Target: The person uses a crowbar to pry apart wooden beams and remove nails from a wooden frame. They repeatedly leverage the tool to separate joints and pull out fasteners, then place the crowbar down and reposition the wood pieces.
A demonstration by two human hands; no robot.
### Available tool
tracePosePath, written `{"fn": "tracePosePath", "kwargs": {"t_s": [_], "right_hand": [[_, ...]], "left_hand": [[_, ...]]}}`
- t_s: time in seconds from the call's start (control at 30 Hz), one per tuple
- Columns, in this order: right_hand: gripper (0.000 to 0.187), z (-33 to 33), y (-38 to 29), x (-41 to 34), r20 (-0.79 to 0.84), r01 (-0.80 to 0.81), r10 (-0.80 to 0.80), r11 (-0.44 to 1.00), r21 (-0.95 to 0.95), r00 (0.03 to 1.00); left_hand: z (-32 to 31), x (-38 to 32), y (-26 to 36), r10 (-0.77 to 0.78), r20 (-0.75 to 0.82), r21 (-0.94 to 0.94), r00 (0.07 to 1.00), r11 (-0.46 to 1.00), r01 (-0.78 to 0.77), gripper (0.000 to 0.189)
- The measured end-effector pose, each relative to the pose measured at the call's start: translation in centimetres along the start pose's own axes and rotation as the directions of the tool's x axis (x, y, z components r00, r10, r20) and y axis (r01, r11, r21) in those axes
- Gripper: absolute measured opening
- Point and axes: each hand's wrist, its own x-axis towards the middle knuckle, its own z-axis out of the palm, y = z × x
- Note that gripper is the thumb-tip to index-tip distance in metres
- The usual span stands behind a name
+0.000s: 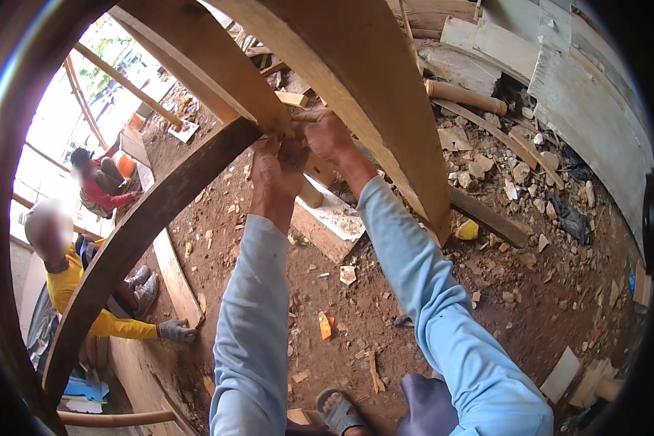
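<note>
Both arms, in light blue sleeves, reach up to the lower end of a wooden beam [240, 71]. My left hand [277, 171] is at the joint where a dark wooden plank [158, 204] meets this beam, its fingers bent around something too hidden to name. My right hand [327, 133] is just to the right, with fingers bent and one finger reaching left against the beam's end. Whether it holds anything cannot be told. A broad wooden beam [381, 82] passes close to my right wrist. Below the hands, a round wooden post [310, 195] stands at a board [332, 229] on the ground.
At the left, a person in a yellow top [68, 283] reaches a gloved hand to a long board [177, 275]; a person in red [101, 188] crouches behind. Rubble [485, 163], a bamboo piece [466, 98] and grey panels [588, 120] lie at the right.
</note>
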Motion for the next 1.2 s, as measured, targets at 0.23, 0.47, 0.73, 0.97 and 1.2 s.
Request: {"fn": "tracePosePath", "kwargs": {"t_s": [0.23, 0.47, 0.73, 0.97, 1.2], "right_hand": [[0.03, 0.6, 0.8, -1.8, 0.03, -0.133, 0.133, 0.901, 0.413, 0.991], [0.029, 3.0, 0.9, -0.7, -0.019, 0.004, -0.004, 1.0, -0.029, 1.0], [0.024, 2.1, 1.6, 4.2, 0.038, -0.025, 0.046, 0.901, -0.433, 0.998], [0.022, 2.3, 3.1, 5.6, 0.258, 0.322, -0.199, 0.682, -0.657, 0.946], [0.018, 3.2, -0.4, 1.0, 0.05, -0.005, 0.026, 0.922, -0.387, 0.998]], "left_hand": [[-1.6, 0.1, 0.4, -0.022, -0.04, 0.107, 0.999, 0.994, 0.026, 0.017], [-1.9, -1.7, 3.1, 0.036, 0.006, 0.49, 0.999, 0.871, -0.034, 0.024], [-3.2, -0.7, 1.8, -0.014, 0.161, 0.267, 0.987, 0.963, -0.03, 0.042], [-4.2, 1.7, 2.7, -0.074, 0.26, 0.064, 0.963, 0.996, 0.06, 0.021], [-4.0, 1.2, 3.1, -0.024, 0.086, 0.083, 0.996, 0.996, 0.017, 0.014]]}}
